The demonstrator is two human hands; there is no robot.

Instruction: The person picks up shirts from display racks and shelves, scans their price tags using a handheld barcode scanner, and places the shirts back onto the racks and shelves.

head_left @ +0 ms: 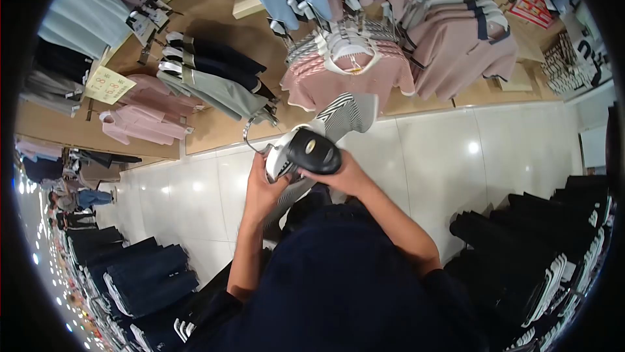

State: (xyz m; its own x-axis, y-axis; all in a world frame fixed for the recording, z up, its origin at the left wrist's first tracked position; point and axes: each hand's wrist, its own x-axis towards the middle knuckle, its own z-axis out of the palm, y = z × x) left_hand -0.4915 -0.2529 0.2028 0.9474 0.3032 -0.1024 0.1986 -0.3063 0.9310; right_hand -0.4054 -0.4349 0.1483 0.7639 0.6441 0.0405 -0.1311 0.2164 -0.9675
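Near the middle of the head view, my left hand (265,186) is closed on a white hanger (278,156) with a metal hook. A black-and-white striped garment (349,115) hangs on it, spreading to the upper right and down below my hands. My right hand (342,176) is wrapped round a black handheld device (314,151) with a small gold oval on top. The device is right beside the hanger and covers part of the garment. What lies under its front end is hidden.
Pink shirts (390,72) and grey-green garments (218,95) hang on the wall rack ahead. A yellow sign (111,85) is at the left. Dark trousers hang at the lower left (146,277) and lower right (521,235). People (81,201) are at the far left.
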